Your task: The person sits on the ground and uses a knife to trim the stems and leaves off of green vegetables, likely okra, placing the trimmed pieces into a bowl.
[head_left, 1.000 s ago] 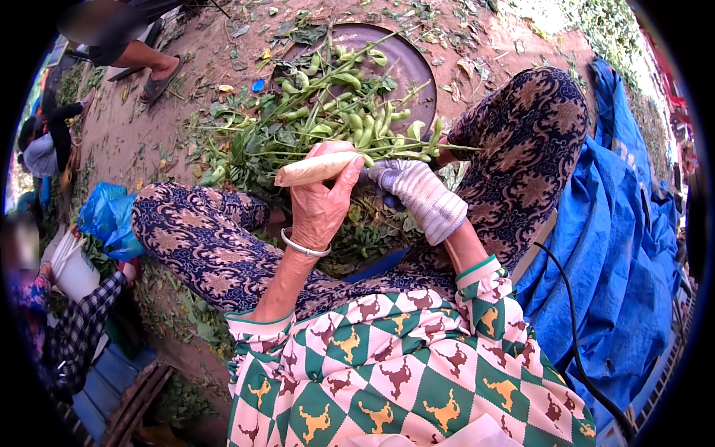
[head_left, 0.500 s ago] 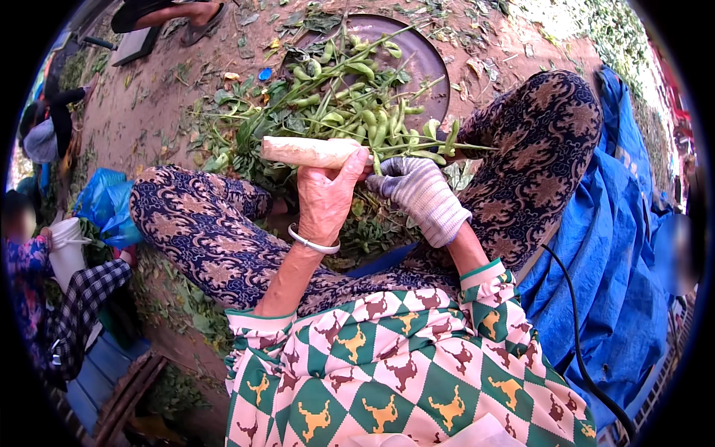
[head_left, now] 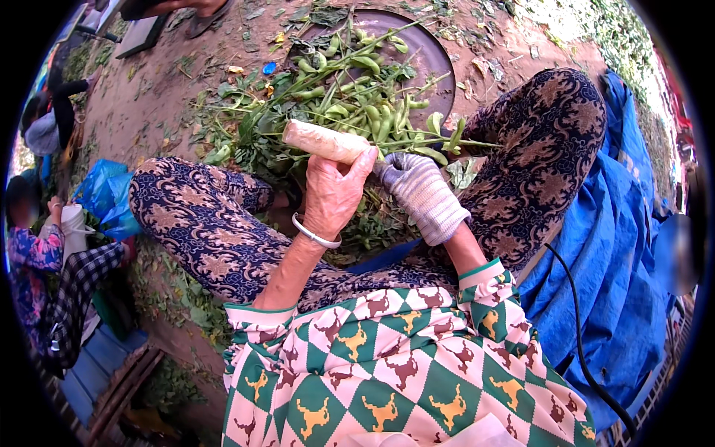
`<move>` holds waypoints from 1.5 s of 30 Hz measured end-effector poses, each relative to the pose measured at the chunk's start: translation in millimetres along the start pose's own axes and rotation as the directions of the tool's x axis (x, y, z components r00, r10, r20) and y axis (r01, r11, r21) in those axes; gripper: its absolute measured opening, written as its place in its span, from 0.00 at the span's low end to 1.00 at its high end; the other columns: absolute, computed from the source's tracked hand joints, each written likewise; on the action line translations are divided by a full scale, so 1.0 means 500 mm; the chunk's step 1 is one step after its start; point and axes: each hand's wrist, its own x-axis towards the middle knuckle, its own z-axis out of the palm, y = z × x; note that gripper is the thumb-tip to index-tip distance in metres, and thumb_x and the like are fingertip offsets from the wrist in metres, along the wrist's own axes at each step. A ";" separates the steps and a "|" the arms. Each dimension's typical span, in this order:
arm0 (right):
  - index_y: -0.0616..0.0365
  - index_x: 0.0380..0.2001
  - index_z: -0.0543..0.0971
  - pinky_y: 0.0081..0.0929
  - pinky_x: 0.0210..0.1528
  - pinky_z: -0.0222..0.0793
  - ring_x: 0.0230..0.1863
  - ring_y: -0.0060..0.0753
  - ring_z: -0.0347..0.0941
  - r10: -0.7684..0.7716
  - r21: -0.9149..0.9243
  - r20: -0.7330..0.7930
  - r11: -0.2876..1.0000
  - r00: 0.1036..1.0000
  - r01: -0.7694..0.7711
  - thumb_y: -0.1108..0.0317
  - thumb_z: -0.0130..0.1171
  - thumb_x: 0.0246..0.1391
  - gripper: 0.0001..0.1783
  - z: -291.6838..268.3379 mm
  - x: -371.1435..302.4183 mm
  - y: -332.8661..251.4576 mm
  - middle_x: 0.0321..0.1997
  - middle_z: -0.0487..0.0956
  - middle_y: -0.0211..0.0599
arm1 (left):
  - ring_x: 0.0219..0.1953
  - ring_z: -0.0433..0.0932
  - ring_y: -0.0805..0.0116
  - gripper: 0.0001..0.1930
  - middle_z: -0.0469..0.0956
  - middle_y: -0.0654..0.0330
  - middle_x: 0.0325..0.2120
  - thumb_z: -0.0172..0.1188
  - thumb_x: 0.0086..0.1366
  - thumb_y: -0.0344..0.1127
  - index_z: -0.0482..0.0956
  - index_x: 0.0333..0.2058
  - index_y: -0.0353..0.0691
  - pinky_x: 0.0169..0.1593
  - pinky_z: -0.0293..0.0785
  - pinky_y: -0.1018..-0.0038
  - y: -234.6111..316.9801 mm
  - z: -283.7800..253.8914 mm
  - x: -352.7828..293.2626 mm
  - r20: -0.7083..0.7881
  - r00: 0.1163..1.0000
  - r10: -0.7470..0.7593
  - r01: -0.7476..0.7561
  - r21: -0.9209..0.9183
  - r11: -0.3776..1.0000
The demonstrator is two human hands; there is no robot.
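My bare left hand (head_left: 333, 190), with a white bangle at the wrist, is closed around a thick pale cylindrical handle (head_left: 320, 140). The handle slants up and to the left; whatever its other end carries is hidden by my thumb and fingers. Close beside it, my right hand (head_left: 423, 194) in a striped knit glove is curled around a green bean stalk (head_left: 477, 142). Leaves and pods of that stalk stick out past the glove to the right. Just beyond both hands lies a heap of bean stalks with plump green pods (head_left: 372, 119).
Under the heap is a round dark tray (head_left: 439, 67). Leaf litter covers the brown ground (head_left: 179, 112). A crumpled blue tarp (head_left: 596, 283) with a black cable (head_left: 573, 335) lies at right. At left, another person (head_left: 37, 253) sits near a blue plastic bag (head_left: 108, 197).
The handle has shifted a little to the right and tilted, its left end now higher. Both hands remain close together. The person at left has raised a hand.
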 end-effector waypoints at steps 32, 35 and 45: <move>0.52 0.27 0.72 0.13 0.21 0.61 0.20 0.15 0.64 0.160 0.654 0.322 0.676 0.933 -0.341 0.62 0.51 0.54 0.07 -0.008 -0.005 0.023 0.22 0.71 0.23 | 0.29 0.74 0.48 0.10 0.72 0.48 0.22 0.60 0.52 0.35 0.72 0.29 0.35 0.35 0.71 0.60 0.058 0.033 0.081 0.162 0.960 0.227 -0.275 0.402 0.874; 0.52 0.23 0.71 0.11 0.18 0.57 0.15 0.16 0.60 0.162 0.652 0.349 0.665 0.923 -0.363 0.62 0.48 0.53 0.09 0.001 -0.027 -0.011 0.20 0.69 0.24 | 0.26 0.74 0.48 0.12 0.71 0.49 0.20 0.60 0.51 0.36 0.70 0.25 0.33 0.33 0.70 0.61 0.039 0.018 0.062 0.004 0.965 0.262 -0.249 0.333 0.910; 0.54 0.25 0.74 0.13 0.07 0.42 0.07 0.14 0.48 0.099 0.846 0.353 0.390 0.930 -0.363 0.42 0.43 0.57 0.26 -0.027 -0.009 0.018 0.09 0.59 0.20 | 0.25 0.75 0.52 0.12 0.72 0.51 0.18 0.61 0.51 0.37 0.71 0.23 0.33 0.32 0.71 0.65 0.036 -0.008 0.027 -0.024 0.963 0.268 -0.262 0.138 0.955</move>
